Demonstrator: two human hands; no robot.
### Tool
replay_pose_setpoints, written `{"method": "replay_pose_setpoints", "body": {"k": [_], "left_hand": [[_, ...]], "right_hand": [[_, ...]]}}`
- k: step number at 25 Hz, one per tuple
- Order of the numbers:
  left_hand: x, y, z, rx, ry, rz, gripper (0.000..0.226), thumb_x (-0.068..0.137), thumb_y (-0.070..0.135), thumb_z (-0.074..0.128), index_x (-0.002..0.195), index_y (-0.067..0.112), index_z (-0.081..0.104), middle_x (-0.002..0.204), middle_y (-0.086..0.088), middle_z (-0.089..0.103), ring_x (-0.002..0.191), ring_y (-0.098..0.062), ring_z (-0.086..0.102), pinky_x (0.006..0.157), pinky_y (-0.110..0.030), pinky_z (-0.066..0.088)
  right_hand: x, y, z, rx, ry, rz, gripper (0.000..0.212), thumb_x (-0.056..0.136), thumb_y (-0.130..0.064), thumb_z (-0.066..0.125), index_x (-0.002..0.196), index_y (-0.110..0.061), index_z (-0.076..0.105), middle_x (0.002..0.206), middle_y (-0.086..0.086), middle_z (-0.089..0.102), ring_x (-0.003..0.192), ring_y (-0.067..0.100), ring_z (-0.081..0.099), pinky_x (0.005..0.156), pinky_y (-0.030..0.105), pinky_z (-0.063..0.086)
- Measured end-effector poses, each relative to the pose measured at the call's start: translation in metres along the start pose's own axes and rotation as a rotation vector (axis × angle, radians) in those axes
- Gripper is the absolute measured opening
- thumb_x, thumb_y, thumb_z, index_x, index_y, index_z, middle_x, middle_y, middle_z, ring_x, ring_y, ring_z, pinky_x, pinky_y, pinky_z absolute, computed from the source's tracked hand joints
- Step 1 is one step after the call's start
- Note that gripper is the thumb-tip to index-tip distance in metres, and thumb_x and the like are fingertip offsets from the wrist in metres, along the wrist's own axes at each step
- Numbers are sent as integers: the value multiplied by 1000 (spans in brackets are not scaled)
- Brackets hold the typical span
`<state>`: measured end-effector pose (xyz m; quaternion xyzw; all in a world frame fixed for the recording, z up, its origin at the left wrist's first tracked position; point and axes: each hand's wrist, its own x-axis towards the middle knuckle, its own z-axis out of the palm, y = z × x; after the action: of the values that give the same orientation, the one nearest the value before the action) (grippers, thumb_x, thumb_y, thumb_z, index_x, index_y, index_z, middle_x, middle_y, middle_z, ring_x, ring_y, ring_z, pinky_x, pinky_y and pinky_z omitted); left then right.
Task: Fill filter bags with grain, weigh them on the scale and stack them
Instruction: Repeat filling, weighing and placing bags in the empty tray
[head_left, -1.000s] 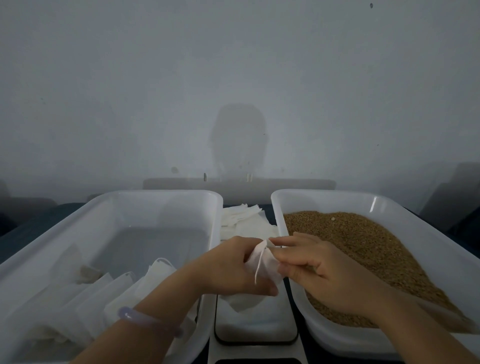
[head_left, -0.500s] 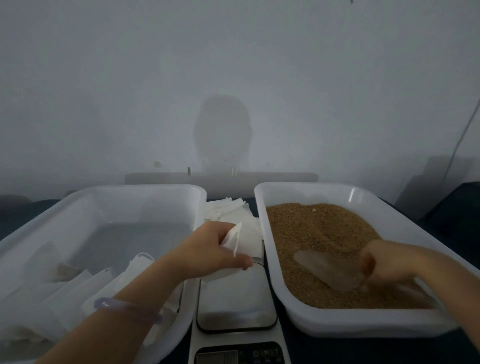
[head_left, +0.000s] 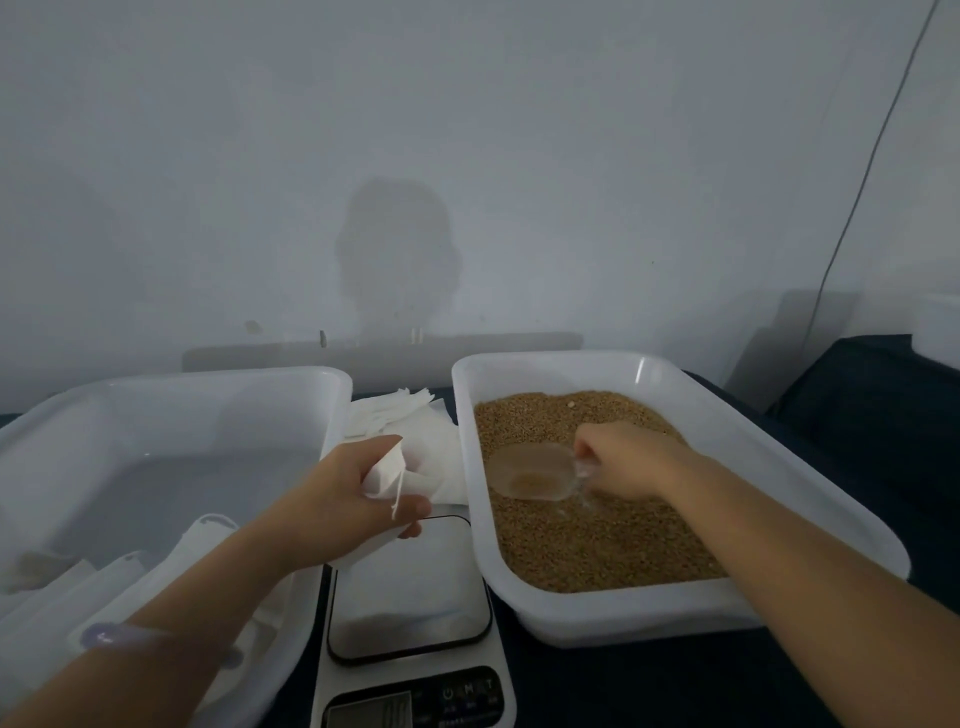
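Note:
My left hand (head_left: 358, 499) grips a white filter bag (head_left: 387, 470) with a dangling drawstring, held above the far edge of the scale (head_left: 410, 603). My right hand (head_left: 623, 460) grips the handle of a clear plastic scoop (head_left: 532, 473), which holds a little grain and lies over the brown grain (head_left: 597, 530) in the right white tub (head_left: 727, 431). The left white tub (head_left: 171, 395) holds several filled bags (head_left: 130, 577) at its near end.
A pile of empty filter bags (head_left: 405, 415) lies between the two tubs behind the scale. The scale's display and buttons (head_left: 415, 701) face me at the bottom. A dark cloth (head_left: 872, 395) covers the table, and a thin cable (head_left: 857, 182) hangs on the wall at right.
My right hand has left the bag, taken hold of the scoop in the grain tub and swung it leftward across the grain. My left hand keeps the bag over the scale.

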<state>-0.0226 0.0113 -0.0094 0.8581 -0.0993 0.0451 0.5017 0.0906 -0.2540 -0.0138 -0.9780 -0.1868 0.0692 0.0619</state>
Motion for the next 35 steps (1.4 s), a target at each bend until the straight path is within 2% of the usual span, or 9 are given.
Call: {"method": "replay_pose_setpoints", "body": {"k": [3,8,15,20,25,27,29,31,35], "left_hand": [[0,0,1,-14,8,-21,17,79,0,71,90,-1,57,69,-2,65,62,-19,69,58,-23,53],[2,1,4,-7,8,-50,20,80,1,71,95,0,58,78,-7,65,65,-20,70,66,-29,57],[1,1,4,6,-4,-53,21,79,2,72,95,0,59,78,-9,66,63,-18,69,63,-26,56],[2,3,6,53,-6,-38,29,76,4,75,95,-8,55,77,-13,64,55,-10,64,55,-17,49],[3,2,6,-10,14,-42,34,77,3,73,97,-10,49,75,-20,59,55,-19,53,62,-30,48],[7,9,9,6,2,-22,32,77,10,75,97,-1,53,77,-13,62,59,-16,55,64,-30,49],[14,22,19,55,26,26,27,74,22,78,90,22,56,76,12,65,61,0,59,57,-12,47],[22,35,37,78,41,59,31,75,27,77,85,33,48,73,19,65,66,14,58,52,-4,42],[36,35,74,76,74,49,40,70,31,74,95,34,43,95,9,61,85,-4,61,68,-22,52]], "right_hand": [[-11,7,-1,-3,-69,-35,26,82,-18,68,100,-28,51,99,-11,56,86,5,55,63,15,41],[-39,21,-14,47,32,-80,26,79,-21,71,98,-32,56,99,-17,59,92,1,57,72,15,44],[-60,31,-15,-28,-148,-173,27,80,-33,71,102,-40,58,98,-26,56,92,-10,51,79,14,40],[-68,42,-10,-25,-112,-210,26,84,-42,66,109,-42,61,101,-28,56,99,-8,50,89,19,42],[-80,50,-3,130,-26,-187,25,87,-35,63,107,-49,60,105,-26,57,103,-4,54,96,26,45],[-85,55,-2,151,22,-170,28,87,-32,63,110,-46,59,107,-25,59,104,-3,55,96,28,46],[-88,59,-5,201,64,-149,29,88,-29,62,113,-43,60,108,-22,60,105,0,56,97,29,46],[-93,59,-12,285,113,-136,31,89,-24,61,111,-46,58,108,-23,62,104,-3,57,94,24,46],[-105,61,-42,299,300,-137,37,89,-20,59,109,-50,50,99,-32,55,92,-14,53,87,18,43]]}}
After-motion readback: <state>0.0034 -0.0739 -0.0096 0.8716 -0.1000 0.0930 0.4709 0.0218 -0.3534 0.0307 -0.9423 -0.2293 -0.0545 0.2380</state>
